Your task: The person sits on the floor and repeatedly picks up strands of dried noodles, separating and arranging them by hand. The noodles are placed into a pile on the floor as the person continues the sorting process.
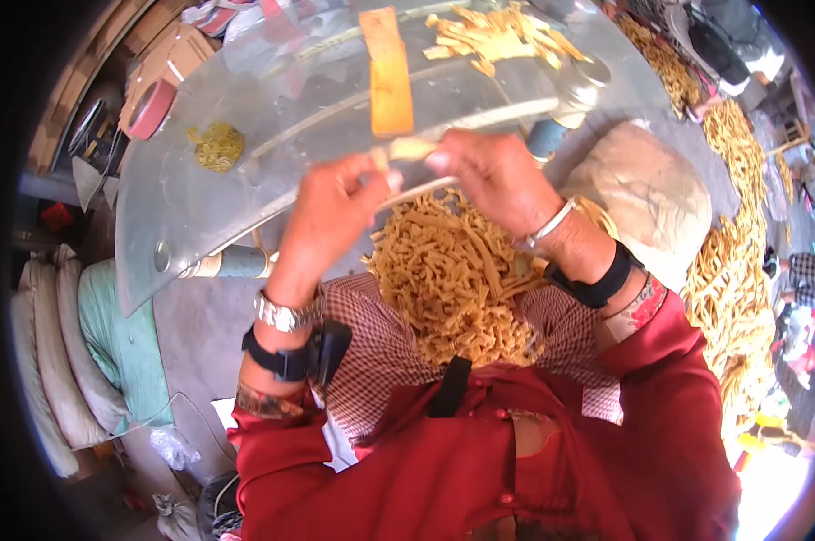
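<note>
Above the near edge of a glass tabletop (326, 88), my left hand (343, 203) and my right hand (495, 176) face each other. A short pale yellow strip (410, 149) spans the gap, pinched between the fingers of both hands. Below, a large heap of yellow-brown dried strips and pieces (448, 270) fills a checkered cloth (367, 324) over my lap. Just beyond my hands an orange-brown flat board (388, 81) lies on the glass. Farther back is a pile of lighter yellow strips (502, 37). The material of the strips cannot be told.
A pink tape roll (152, 108) and a bundle of yellow-green rubber bands (219, 147) are on the glass at left. A round-lidded container (576, 88) stands at right, near a bulging cloth sack (641, 189). Full sacks (120, 331) line the left; long strips (732, 284) lie at right.
</note>
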A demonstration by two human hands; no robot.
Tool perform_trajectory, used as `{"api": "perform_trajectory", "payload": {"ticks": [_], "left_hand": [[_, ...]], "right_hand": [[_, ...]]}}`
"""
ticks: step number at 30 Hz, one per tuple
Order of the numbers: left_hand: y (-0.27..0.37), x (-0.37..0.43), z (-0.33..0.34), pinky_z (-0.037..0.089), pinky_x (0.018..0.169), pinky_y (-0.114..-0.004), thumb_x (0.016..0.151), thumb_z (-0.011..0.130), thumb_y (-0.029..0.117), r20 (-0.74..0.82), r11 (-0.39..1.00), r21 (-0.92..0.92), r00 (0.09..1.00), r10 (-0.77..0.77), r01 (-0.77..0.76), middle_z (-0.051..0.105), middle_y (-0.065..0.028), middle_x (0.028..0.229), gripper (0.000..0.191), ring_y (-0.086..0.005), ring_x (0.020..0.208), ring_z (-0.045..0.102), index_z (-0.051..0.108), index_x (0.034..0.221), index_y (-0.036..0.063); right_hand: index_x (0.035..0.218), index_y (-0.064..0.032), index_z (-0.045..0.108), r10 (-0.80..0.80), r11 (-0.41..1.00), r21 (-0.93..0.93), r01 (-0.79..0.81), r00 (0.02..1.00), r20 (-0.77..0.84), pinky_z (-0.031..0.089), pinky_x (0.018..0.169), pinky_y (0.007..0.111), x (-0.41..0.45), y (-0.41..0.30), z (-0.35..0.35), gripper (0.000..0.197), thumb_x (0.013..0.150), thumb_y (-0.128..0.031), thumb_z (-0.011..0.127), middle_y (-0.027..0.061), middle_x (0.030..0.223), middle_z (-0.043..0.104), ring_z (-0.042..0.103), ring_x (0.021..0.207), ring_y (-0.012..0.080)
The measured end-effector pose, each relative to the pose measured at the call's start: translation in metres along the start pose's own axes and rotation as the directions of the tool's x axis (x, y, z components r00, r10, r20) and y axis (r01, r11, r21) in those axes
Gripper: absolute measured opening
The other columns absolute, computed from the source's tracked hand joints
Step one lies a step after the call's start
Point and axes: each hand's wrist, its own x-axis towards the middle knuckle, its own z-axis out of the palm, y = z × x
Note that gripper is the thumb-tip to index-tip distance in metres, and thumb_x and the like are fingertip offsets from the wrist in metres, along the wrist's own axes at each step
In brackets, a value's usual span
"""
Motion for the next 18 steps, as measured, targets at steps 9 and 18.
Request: {"api": "perform_trajectory", "payload": {"ticks": [9, 18], "left_hand": [[-0.004, -0.039, 0.069, 0.039, 0.059, -0.023, 0.097, 0.046, 0.040, 0.620, 0.519, -0.574, 0.750, -0.230, 0.634, 0.051, 0.0024, 0.071, 0.042, -0.0077, 0.064, 0.046, 0.059, 0.107, 0.0009], [0.000, -0.034, 0.067, 0.045, 0.057, -0.025, 0.092, 0.054, 0.013, 0.254, 0.944, -0.319, 0.967, 0.000, 0.084, 0.061, -0.0027, 0.083, 0.016, -0.0115, 0.068, 0.057, 0.059, 0.099, -0.0002]], "right_hand": [[0.076, -0.0085, 0.058, -0.161, 0.972, 0.220, 0.078, 0.905, 0.393, 0.045, 0.056, 0.040, -0.085, -0.084, 0.067, 0.017, 0.083, -0.024, 0.060, 0.0092, 0.069, 0.056, 0.059, 0.064, 0.0295], [0.082, -0.0012, 0.057, 0.335, 0.837, 0.521, -0.167, 0.909, -0.247, 0.042, 0.056, 0.027, -0.054, -0.030, 0.041, 0.028, 0.094, -0.026, 0.053, -0.0006, 0.070, 0.049, 0.048, 0.063, 0.0068]]}}
